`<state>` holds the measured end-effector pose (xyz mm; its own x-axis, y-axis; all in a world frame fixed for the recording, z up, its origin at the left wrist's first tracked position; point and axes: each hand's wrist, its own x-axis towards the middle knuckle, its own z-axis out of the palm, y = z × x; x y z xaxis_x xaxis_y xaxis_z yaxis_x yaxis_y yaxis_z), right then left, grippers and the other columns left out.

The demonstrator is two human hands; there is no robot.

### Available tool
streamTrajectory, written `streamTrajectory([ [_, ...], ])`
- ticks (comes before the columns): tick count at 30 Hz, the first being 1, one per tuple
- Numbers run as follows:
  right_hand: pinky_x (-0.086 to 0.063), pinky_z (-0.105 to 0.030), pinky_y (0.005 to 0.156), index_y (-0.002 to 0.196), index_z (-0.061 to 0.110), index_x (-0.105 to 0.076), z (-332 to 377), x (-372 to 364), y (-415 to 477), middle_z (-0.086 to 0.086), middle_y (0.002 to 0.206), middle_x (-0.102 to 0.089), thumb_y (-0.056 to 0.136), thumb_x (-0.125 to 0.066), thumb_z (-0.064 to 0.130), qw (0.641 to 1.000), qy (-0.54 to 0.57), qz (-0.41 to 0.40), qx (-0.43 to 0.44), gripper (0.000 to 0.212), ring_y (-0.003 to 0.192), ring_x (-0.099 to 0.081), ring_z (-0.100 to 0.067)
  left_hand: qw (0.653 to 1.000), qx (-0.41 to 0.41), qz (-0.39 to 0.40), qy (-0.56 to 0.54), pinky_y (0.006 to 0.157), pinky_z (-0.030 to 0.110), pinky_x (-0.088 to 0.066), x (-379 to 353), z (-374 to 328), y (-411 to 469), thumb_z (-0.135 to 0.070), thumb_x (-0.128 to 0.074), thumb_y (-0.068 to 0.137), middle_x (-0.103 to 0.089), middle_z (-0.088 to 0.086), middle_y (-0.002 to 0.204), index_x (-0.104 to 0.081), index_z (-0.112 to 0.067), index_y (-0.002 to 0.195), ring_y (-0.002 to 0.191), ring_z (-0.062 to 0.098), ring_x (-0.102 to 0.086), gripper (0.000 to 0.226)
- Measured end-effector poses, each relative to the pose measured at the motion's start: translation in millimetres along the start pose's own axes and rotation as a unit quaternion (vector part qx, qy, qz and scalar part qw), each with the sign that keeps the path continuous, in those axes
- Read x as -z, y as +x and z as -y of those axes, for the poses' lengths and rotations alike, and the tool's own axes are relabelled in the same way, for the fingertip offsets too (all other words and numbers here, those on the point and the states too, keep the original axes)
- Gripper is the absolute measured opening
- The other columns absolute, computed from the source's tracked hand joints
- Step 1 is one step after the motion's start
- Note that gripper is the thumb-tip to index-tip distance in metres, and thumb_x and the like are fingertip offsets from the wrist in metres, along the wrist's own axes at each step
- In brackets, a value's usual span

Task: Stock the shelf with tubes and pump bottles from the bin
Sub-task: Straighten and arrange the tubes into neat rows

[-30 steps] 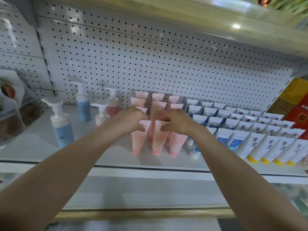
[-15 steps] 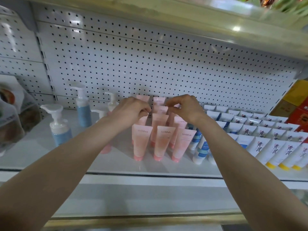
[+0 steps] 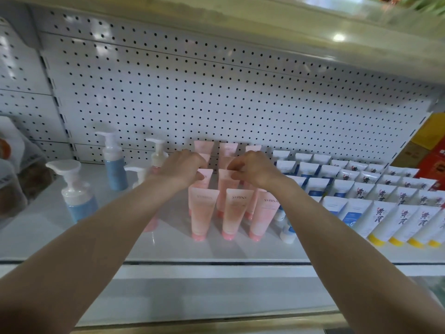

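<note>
Your left hand (image 3: pixel 183 168) pinches the left second-row tube (image 3: pixel 206 180), your right hand (image 3: pixel 256 168) the middle second-row tube (image 3: pixel 226 189), behind three front pink tubes (image 3: pixel 232 213); four pump bottles (image 3: pixel 74 196) stand left, white tubes (image 3: pixel 382 218) right.

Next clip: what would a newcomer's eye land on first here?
At the middle of the shelf, the left hand and right hand pinch the tops of pink tubes standing in rows. White tubes fill its right side; blue pump bottles stand at its left.
</note>
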<state>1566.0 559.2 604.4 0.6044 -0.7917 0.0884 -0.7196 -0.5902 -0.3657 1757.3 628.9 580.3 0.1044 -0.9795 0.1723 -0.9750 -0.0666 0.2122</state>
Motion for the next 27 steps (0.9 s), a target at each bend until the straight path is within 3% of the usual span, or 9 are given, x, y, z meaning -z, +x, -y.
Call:
streamTrajectory([
  [5,-0.044,-0.017,0.080,0.103,0.016,-0.075,-0.4,-0.2,2.7,0.001,0.103,-0.071,0.089,-0.065,0.008,0.999,-0.031,-0.007,0.004,0.019,0.090,-0.062,-0.011,1.000,0.013,0.004,-0.017,0.083,0.044,-0.051,-2.7,0.4,4.7,-0.028,-0.071,0.082,-0.063,0.002,0.091,-0.068,-0.032,0.085,0.095,0.029,-0.058,0.006],
  [11,-0.050,-0.025,0.088,0.100,0.017,-0.075,-8.3,1.3,3.8,0.000,0.101,-0.072,0.087,-0.068,0.008,0.999,-0.031,-0.017,-0.011,0.017,0.096,-0.065,-0.015,1.000,-0.014,-0.005,-0.026,0.076,0.033,-0.046,-3.4,-1.0,5.9,-0.022,-0.070,0.086,-0.052,-0.003,0.080,-0.068,-0.026,0.086,0.089,0.025,-0.055,0.004],
  [17,-0.045,-0.019,0.083,0.101,0.015,-0.075,-14.5,4.0,0.5,-0.001,0.101,-0.073,0.087,-0.067,0.005,0.999,-0.040,-0.018,-0.006,0.019,0.095,-0.065,-0.014,0.999,-0.028,-0.007,-0.030,0.069,0.029,-0.036,-4.1,-6.4,4.6,-0.020,-0.071,0.085,-0.050,-0.002,0.077,-0.052,-0.028,0.067,0.082,0.023,-0.049,0.027],
  [20,-0.047,-0.020,0.085,0.101,0.015,-0.075,-16.0,3.5,0.0,-0.001,0.102,-0.073,0.087,-0.067,0.005,0.999,-0.034,-0.019,-0.005,0.019,0.097,-0.065,-0.014,0.999,-0.031,-0.007,-0.034,0.070,0.027,-0.034,-2.6,-7.0,5.4,-0.021,-0.071,0.085,-0.049,-0.003,0.077,-0.068,-0.019,0.083,0.082,0.020,-0.046,0.004],
  [27,-0.046,-0.021,0.090,0.105,0.018,-0.075,-17.9,2.9,-1.8,0.003,0.108,-0.073,0.090,-0.065,0.011,1.000,-0.017,-0.017,0.003,0.020,0.102,-0.064,-0.013,0.998,-0.051,0.004,-0.039,0.074,0.025,-0.037,4.0,-7.6,7.8,-0.020,-0.072,0.085,-0.058,-0.001,0.082,-0.073,-0.017,0.092,0.095,0.025,-0.060,0.008],
])
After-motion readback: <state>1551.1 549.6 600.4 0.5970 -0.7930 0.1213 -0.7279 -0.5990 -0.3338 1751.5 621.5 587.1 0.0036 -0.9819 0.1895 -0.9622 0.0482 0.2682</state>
